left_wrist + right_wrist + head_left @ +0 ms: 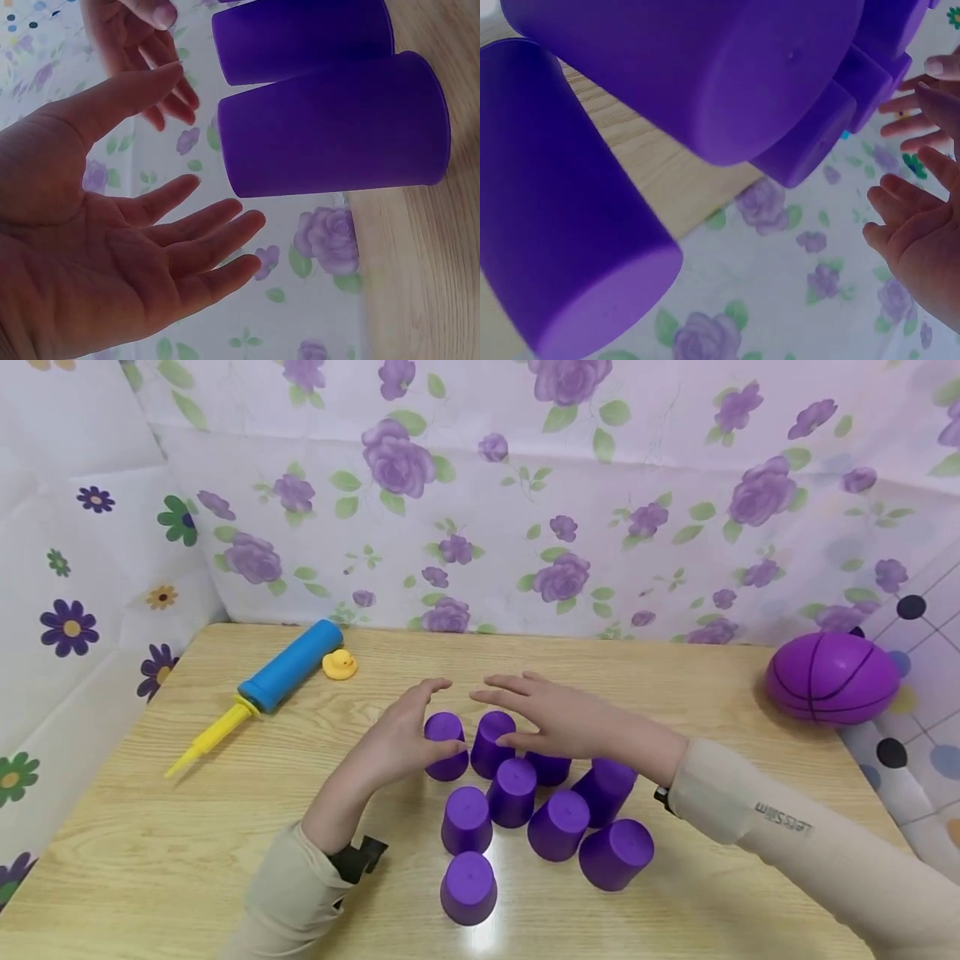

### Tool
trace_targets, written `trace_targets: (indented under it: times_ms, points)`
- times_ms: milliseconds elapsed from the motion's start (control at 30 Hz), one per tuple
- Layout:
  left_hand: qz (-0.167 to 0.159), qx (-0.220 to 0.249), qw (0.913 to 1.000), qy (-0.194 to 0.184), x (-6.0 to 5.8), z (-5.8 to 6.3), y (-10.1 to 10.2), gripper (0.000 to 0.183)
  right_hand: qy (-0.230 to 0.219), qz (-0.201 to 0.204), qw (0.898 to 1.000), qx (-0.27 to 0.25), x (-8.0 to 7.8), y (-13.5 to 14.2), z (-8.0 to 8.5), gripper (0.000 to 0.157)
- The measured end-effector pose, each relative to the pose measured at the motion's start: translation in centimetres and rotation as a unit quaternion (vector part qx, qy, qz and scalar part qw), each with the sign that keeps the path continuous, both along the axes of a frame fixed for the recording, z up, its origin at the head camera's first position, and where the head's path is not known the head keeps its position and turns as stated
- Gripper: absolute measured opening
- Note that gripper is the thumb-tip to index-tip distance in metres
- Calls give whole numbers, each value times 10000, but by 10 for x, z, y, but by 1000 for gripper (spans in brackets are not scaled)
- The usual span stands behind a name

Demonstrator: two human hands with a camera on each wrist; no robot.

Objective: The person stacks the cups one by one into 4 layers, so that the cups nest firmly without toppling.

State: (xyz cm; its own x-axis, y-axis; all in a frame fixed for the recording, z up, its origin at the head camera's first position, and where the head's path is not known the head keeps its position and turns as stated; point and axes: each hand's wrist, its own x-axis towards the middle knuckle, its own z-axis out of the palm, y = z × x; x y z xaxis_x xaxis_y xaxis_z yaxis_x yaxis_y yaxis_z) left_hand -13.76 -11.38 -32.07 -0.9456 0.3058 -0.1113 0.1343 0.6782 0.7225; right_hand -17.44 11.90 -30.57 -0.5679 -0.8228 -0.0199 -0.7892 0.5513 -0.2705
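Observation:
Several purple cups [512,793] stand upside down in a cluster on the table. My left hand [401,739] is beside the back-left cup [446,727], its thumb in front of that cup in the head view. In the left wrist view, a gap separates the spread fingers from the nearest cup [337,127]. My right hand [562,718] hovers above the back cups [495,722], fingers stretched toward the left hand and partly hiding another cup [549,770]. The right wrist view shows that palm [937,255] empty, with large cups [577,202] close to the camera.
On the left of the table [187,860] lie a blue and yellow hand pump [288,667] and a yellow rubber duck [340,665]. A purple ball [832,678] with black lines sits at the back right. Flowered sheets [465,493] hang behind the table.

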Motion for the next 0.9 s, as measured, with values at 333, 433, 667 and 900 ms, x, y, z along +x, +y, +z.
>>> trace_targets:
  times_ms: [333,433,667,900]
  points:
    - [-141,-67,9999,6,-4,-10,-8,67,235,369,9987,246,-5,-14,-9,50]
    - [-159,33,9999,-1,-5,-11,-9,58,227,474,9983,247,-6,-16,-12,48]
    - [-158,62,9998,-66,-7,-14,-10,51,-134,466,9981,375,-9,-15,-17,52]
    - [-173,47,9998,-121,-12,-18,-11,48,-615,410,9972,-112,-13,-13,-21,49]
